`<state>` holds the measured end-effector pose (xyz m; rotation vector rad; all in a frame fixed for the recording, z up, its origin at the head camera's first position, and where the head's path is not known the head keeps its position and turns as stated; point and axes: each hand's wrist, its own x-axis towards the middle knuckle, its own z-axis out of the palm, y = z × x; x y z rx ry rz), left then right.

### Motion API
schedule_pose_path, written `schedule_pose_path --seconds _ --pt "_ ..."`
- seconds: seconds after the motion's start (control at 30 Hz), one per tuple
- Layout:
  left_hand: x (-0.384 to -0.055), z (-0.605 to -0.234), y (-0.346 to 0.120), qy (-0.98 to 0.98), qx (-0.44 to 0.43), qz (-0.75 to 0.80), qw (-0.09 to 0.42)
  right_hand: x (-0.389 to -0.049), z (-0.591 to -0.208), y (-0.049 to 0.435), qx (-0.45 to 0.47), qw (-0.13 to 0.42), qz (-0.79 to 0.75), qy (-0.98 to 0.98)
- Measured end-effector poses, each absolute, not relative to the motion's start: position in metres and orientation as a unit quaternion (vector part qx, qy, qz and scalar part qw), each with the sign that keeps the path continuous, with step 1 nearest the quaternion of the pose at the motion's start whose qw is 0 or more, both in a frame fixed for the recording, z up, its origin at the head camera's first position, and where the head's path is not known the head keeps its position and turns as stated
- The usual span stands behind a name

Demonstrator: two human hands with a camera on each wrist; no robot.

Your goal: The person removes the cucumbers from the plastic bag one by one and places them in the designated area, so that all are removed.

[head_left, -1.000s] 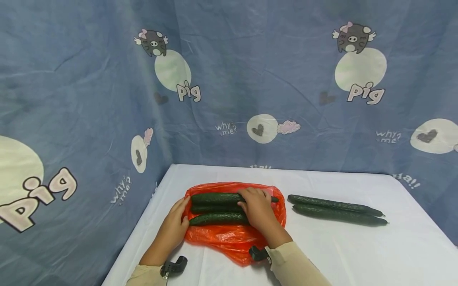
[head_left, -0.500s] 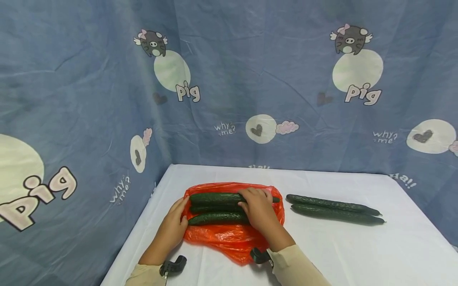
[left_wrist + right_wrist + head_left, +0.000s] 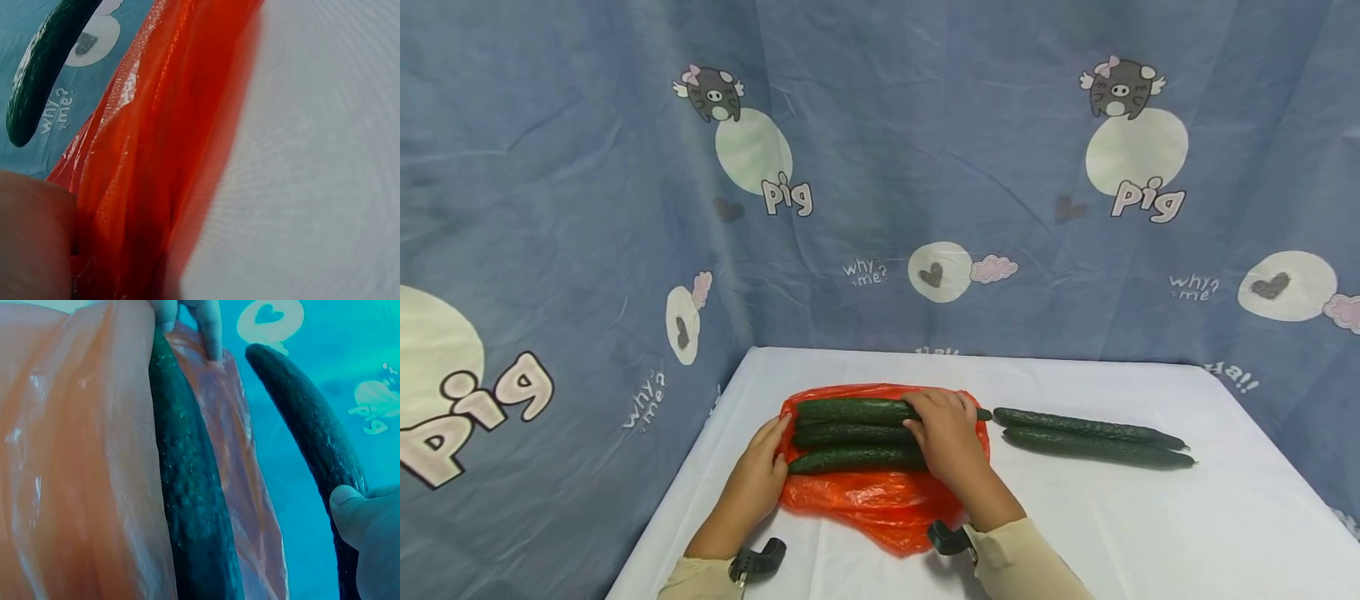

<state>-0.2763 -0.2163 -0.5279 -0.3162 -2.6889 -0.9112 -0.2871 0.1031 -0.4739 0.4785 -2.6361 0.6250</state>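
A red plastic bag [image 3: 872, 493] lies on the white-covered table, its mouth facing up. My right hand [image 3: 953, 442] grips the far cucumber [image 3: 850, 409], which the right wrist view shows apart from the bag, the thumb [image 3: 347, 503] pressed along its side. Beneath it in the head view, a middle cucumber [image 3: 850, 434] and a near cucumber [image 3: 853, 459] lie side by side in the bag, their right ends behind my right hand. At the bag's left edge, my left hand [image 3: 747, 487] holds the plastic; its fingertips [image 3: 212, 337] fold over the rim in the right wrist view.
Two more cucumbers, a far one [image 3: 1086, 424] and a near one [image 3: 1097, 448], rest together on the table [image 3: 1112, 533] right of the bag. A blue printed curtain [image 3: 850, 133] hangs behind the table and along its left side.
The far cucumber in my right hand has risen slightly and shifted right relative to the bag, baring more of the middle cucumber. My left hand stays at the bag's edge. The head view has turned slightly right.
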Motion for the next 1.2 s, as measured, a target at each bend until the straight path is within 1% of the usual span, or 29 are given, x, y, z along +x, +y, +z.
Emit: schedule_pose_path --seconds 0.13,0.27,0.37,0.53,0.87,0.97,1.13,1.2 --pt "-0.277 -0.528 -0.217 -0.933 -0.111 -0.316 0.135 -0.285 -0.475 0.110 0.168 0.214 0.224 -0.936" --pt "-0.277 -0.527 -0.217 -0.931 -0.117 -0.317 0.140 -0.284 -0.476 0.118 0.161 0.224 0.227 -0.934" --pt "-0.276 -0.526 -0.217 -0.931 -0.117 -0.315 0.146 -0.284 -0.477 0.124 0.150 0.216 0.230 -0.937" --pt "-0.276 -0.525 -0.217 -0.933 -0.113 -0.311 0.143 -0.282 -0.480 0.133 0.132 0.202 0.235 -0.942" --pt "-0.276 -0.529 -0.217 -0.932 -0.120 -0.302 0.160 -0.277 -0.485 0.155 0.109 0.208 0.223 -0.946" --pt "-0.276 -0.529 -0.217 -0.933 -0.117 -0.304 0.156 -0.277 -0.488 0.162 0.093 0.200 0.228 -0.948" --pt "-0.277 -0.528 -0.217 -0.936 -0.110 -0.307 0.133 -0.276 -0.490 0.172 0.070 0.188 0.236 -0.951" --pt "-0.278 -0.527 -0.218 -0.936 -0.112 -0.307 0.133 -0.276 -0.490 0.175 0.068 0.187 0.241 -0.950"
